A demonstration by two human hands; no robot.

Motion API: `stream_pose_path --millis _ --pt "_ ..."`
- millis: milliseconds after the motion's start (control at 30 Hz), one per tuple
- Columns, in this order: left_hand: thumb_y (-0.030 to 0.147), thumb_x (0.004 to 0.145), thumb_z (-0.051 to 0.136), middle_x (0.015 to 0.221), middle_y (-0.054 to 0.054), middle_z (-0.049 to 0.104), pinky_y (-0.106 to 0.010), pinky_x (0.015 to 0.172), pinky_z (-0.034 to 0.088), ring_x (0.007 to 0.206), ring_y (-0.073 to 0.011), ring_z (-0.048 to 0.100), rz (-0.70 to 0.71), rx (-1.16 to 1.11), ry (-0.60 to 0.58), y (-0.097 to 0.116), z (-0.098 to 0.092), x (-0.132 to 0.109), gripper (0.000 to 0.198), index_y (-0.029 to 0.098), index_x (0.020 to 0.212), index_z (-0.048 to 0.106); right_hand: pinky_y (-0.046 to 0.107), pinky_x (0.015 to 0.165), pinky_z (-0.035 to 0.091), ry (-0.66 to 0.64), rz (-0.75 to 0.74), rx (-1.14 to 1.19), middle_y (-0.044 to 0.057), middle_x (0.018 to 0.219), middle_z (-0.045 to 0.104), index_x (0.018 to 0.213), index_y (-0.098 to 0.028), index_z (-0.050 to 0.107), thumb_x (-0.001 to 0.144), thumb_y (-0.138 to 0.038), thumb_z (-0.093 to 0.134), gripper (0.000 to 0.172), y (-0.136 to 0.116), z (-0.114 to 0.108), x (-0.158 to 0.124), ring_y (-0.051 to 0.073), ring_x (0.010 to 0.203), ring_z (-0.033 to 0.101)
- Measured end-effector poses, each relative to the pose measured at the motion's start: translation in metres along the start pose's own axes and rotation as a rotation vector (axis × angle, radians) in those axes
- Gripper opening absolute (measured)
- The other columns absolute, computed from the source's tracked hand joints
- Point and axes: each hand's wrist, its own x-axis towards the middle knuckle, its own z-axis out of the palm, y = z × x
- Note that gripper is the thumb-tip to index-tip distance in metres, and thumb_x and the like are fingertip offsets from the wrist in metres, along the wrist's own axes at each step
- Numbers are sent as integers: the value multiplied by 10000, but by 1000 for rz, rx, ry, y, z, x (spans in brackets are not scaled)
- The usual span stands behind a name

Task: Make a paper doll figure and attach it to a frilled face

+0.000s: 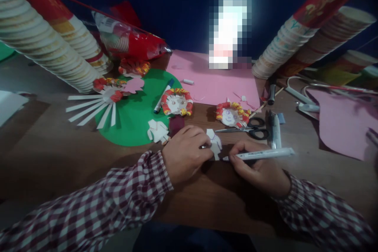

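Note:
My right hand [258, 171] pinches a white marker pen [265, 154], its dark tip pointing left by the lower edge of a small white paper doll body [217, 141]. Purple marks run along that cut-out's neckline and arm. My left hand [189, 151] is closed over the cut-out's left side, the fingers curled and holding it on the table; part of the paper is hidden beneath them. Left of this hand lies another paper doll body [158, 130] with a drawn neckline. Two round paper faces [177, 102] with red and yellow crinkled rims lie farther back, one with purple features.
Black-handled scissors [256, 128] and several pens [274, 130] lie beyond my right hand. Behind are green paper [132, 122] and pink paper [206, 82]. Tall paper cup stacks [53, 39] flank both sides. A red plastic packet [130, 43] sits at the back left.

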Motion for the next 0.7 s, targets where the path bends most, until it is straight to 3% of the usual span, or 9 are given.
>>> stream_pose_path --millis 700 --pt "178 848 494 954 -60 602 -401 853 396 959 -222 478 -6 -16 -7 0 1 0 161 178 834 654 213 489 411 17 -29 21 -15 592 585 685 -190 554 782 -172 544 99 -1 1 0 110 522 527"
